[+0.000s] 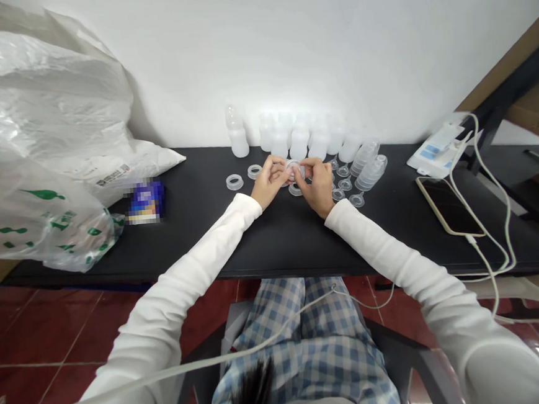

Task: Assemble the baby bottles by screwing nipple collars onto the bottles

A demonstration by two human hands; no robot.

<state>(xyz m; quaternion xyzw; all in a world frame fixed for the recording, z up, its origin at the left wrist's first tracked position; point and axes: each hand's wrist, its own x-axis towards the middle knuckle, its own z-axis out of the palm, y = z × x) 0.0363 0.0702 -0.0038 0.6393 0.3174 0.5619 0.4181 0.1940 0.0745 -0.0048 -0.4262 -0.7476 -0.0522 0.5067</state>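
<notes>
1. A small clear plastic ring-shaped part [292, 170] is pinched between both hands just above the black table [272, 239], near its far middle.
2. The left hand [268, 180] curls its fingers around the part's left edge.
3. The right hand [318, 184] grips its right edge likewise.
4. The white bag's label [112, 176] is too small to read.

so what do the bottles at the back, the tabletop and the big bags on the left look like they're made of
Bottles: probably translucent plastic, milky, with a soft sheen; glass can't be ruled out.
Tabletop: a dark, matte, smooth surface, maybe laminate or painted board; no grain shows.
Bags: thin plastic film, glossy and creased, partly see-through.
The small ring between the left hand and right hand looks like clear plastic.
</notes>
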